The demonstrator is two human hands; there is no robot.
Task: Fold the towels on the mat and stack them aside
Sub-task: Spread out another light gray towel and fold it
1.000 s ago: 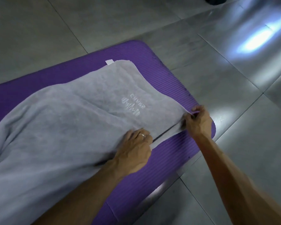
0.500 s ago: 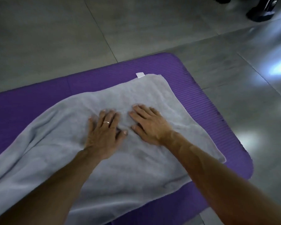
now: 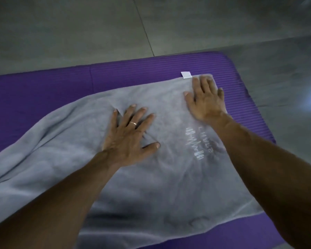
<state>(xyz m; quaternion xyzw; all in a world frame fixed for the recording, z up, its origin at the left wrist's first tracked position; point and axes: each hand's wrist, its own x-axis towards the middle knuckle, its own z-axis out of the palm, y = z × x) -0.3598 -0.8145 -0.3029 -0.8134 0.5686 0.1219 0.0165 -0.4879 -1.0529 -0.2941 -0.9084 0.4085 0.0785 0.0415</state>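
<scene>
I see one grey towel (image 3: 151, 177) lying on the purple mat (image 3: 61, 90), which rests on the tiled floor (image 3: 79, 29). Its long axis runs from lower left to upper right, with the white tag (image 3: 186, 75) at the far right corner. My left hand (image 3: 131, 133) presses flat mid-towel, fingers spread. My right hand (image 3: 205, 99) lies flat near the tagged corner, fingers straight, beside the pale lettering (image 3: 199, 142).

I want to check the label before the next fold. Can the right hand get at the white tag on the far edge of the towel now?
Probably yes. The right hand lies flat on the grey towel, its fingertips right beside the white tag, and nothing covers the tag.
</scene>
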